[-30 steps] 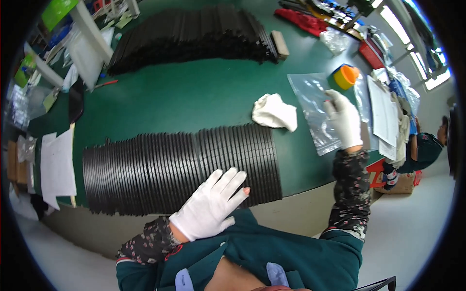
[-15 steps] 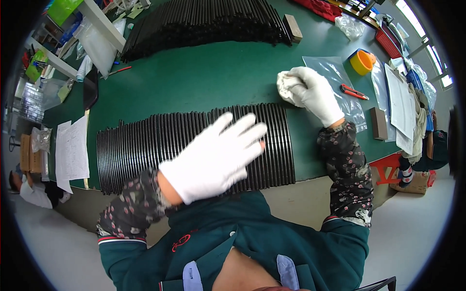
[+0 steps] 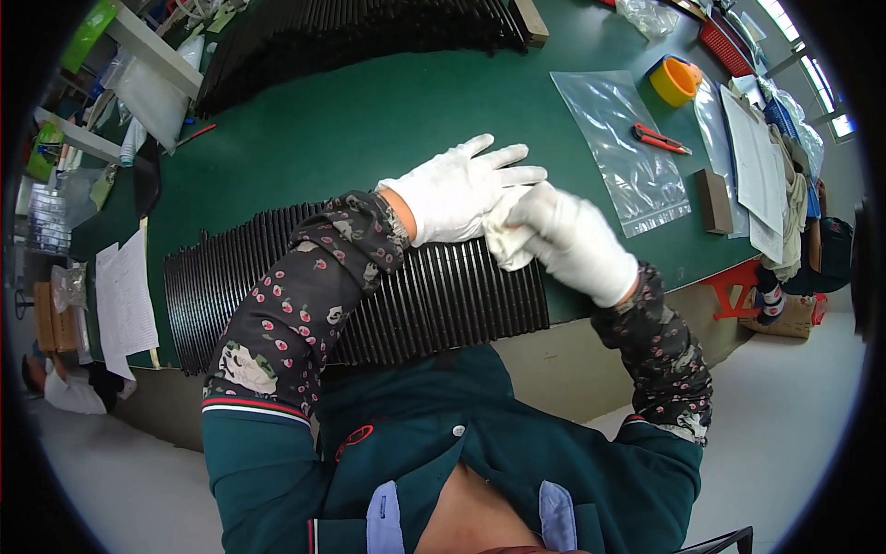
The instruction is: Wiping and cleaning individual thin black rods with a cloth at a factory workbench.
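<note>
A row of slim black rods [image 3: 434, 300] lies side by side on the green table in front of me. My left hand [image 3: 452, 192], in a white glove, rests flat across the far ends of the rods, toward the right part of the row. Its fingers are stretched out and a little apart, with nothing in them. In my right hand [image 3: 583, 247], also gloved in white, is a bunched white cloth [image 3: 506, 238]. The cloth touches the rods close to the row's right end, right beside the left fingertips. My left forearm covers part of the rods.
A large pile of black rods [image 3: 360, 42] lies at the back, with a block [image 3: 529, 23] at its right end. On the right are a clear plastic bag [image 3: 623, 148], a red utility knife [image 3: 661, 138], a tape roll [image 3: 675, 83] and a brown block [image 3: 713, 201]. Paper sheets [image 3: 129, 300] lie left.
My left hand has moved from the middle of the rods to their far ends. My right hand has brought the cloth left and nearer, from beyond the row's corner onto the rods.
</note>
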Available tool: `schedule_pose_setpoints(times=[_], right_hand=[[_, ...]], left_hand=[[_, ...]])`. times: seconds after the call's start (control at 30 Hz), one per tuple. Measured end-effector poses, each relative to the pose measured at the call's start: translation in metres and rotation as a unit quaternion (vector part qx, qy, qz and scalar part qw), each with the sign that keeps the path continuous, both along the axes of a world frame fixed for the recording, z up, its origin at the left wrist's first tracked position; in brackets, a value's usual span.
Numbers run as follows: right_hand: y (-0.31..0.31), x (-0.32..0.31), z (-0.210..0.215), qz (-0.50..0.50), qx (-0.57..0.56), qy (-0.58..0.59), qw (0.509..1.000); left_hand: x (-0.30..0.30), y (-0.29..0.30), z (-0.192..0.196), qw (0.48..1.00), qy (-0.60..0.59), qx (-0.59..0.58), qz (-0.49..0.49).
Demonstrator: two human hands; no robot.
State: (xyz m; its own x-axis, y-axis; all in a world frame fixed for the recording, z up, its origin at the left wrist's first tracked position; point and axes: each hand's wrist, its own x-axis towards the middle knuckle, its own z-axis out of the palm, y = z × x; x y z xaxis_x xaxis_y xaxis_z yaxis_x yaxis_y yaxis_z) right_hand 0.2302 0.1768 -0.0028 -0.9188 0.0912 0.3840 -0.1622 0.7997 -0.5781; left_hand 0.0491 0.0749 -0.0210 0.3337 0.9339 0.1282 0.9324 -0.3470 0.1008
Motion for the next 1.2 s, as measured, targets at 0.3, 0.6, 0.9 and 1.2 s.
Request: schedule_pose_setpoints(times=[0.3, 0.6, 0.9, 1.2], right_hand=[[0.004, 0.013, 0.04, 0.079, -0.074, -0.065, 0.992], [-0.005, 0.003, -0.021, 0.033, 0.025, 0.045, 0.998], [-0.001, 0.002, -0.03, 0.014, -0.048, 0.027, 0.998], [0.004, 0.005, -0.028, -0.001, -0.239, -0.03, 0.971]], left_hand=[[-0.001, -0.004, 0.007, 1.0, 0.006, -0.01, -0.014], [0.0, -0.006, 0.007, 1.0, 0.017, 0.019, -0.005], [0.071, -0.066, 0.055, 0.977, -0.138, 0.123, -0.104], [0.139, -0.067, 0.021, 0.96, 0.021, -0.016, -0.279]])
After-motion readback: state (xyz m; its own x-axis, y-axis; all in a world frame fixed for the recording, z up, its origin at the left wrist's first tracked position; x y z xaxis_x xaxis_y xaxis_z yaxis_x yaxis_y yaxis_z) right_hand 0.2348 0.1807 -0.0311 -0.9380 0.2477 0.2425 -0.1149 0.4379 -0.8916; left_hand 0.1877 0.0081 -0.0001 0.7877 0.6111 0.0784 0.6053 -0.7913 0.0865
